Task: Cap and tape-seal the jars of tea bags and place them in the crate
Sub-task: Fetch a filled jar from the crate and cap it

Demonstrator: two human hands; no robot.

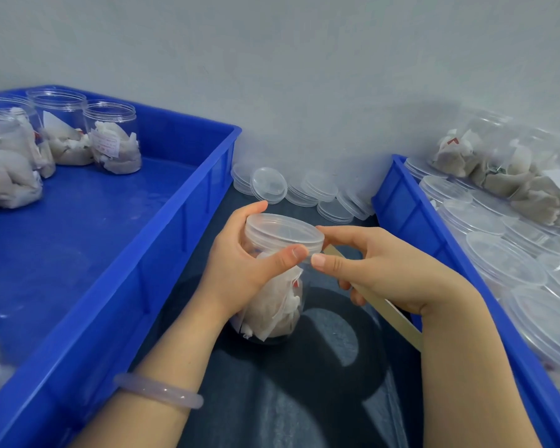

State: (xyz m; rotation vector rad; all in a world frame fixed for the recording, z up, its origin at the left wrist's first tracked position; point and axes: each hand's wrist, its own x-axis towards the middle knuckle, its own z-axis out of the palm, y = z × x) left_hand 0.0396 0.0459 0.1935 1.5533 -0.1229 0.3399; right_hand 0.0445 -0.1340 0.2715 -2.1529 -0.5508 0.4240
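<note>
A clear plastic jar (277,302) stuffed with tea bags is held up between the two crates, with a translucent cap (283,229) on its mouth. My left hand (240,266) grips the jar just under the cap, thumb across the front. My right hand (379,270) holds a roll of tape (388,310), seen edge-on, with thumb and forefinger at the cap's right rim. The blue crate (162,240) on the left holds several uncapped jars of tea bags (115,140). The blue crate (411,221) on the right holds several capped jars (498,260).
Loose translucent caps (269,184) lie in a heap against the grey wall between the crates. Some jars of tea bags (505,166) are stacked at the far right. A dark surface runs between the crates under my hands.
</note>
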